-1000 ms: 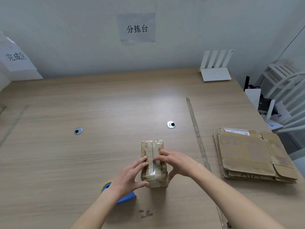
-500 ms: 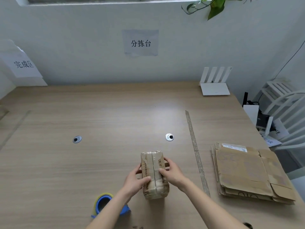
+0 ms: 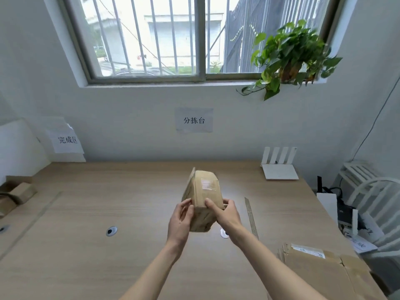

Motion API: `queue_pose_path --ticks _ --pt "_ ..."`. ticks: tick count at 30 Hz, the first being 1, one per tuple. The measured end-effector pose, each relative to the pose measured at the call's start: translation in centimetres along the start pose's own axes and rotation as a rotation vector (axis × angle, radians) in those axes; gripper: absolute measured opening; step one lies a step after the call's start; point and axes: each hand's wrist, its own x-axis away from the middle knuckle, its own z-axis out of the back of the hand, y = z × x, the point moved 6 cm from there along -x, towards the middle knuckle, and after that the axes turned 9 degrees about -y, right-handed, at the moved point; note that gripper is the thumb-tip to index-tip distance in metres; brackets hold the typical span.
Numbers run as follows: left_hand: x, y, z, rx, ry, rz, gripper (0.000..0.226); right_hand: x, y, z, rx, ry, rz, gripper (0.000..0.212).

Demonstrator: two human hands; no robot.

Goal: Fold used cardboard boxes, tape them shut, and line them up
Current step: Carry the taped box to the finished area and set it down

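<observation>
Hidden: flat cardboard stack (image 3: 329, 276) at 4 o'clock, cut off by frame edge.
Box: small box (image 3: 203, 200) now lifted above table (image 3: 86, 245), centre.
Hands: left hand (image 3: 180, 221) and right hand (image 3: 227, 214) both grasp box.
Change: tape roll gone from view.

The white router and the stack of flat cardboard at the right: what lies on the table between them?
Only bare table between router and flat cardboard, in the head view.

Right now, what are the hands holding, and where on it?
Both grip the cardboard box, lifted off the table: left hand on its lower left side, right hand on its lower right.
</observation>
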Motion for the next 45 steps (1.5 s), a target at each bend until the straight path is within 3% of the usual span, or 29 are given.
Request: queue_pose_path --ticks 3,6,8,10,14,17,22,29,36,45 --pt "0.0 4.2 0.0 -0.023 -0.018 -0.085 0.035 0.3 -3.8 1.0 -0.077 -0.027 0.13 0.068" --pt "-0.2 6.8 0.8 -0.094 0.007 -0.087 0.096 1.4 -7.4 2.1 -0.146 -0.105 0.224 0.063" --pt "-0.2 7.9 1.0 -0.103 0.0 -0.064 0.122 2.3 -9.1 2.5 -0.147 -0.159 0.267 0.063" --pt "0.2 9.0 0.6 -0.06 -0.047 -0.075 0.119 3.3 -10.5 2.7 -0.139 -0.189 0.31 0.058" --pt "1.2 10.5 1.7 0.001 0.003 -0.134 0.087 4.7 -12.4 3.1 -0.006 -0.208 0.407 0.058" --pt "1.8 10.5 4.2 -0.099 0.076 -0.139 0.099 5.0 -13.5 2.1 0.202 -0.248 0.477 0.052" --pt "4.1 11.7 9.2 -0.244 0.2 -0.205 0.098 5.7 -15.0 -2.9 0.462 -0.253 0.494 0.058" --pt "8.7 14.5 18.3 -0.379 0.335 -0.244 0.104 7.9 -17.6 -13.9 0.467 -0.327 0.531 0.075" --pt "14.4 16.3 31.5 -0.491 0.394 -0.223 0.087 12.0 -19.9 -26.2 0.386 -0.324 0.644 0.069" --pt "23.5 14.3 50.5 -0.684 0.511 0.018 0.086 15.2 -19.3 -44.1 0.352 -0.397 0.684 0.075"
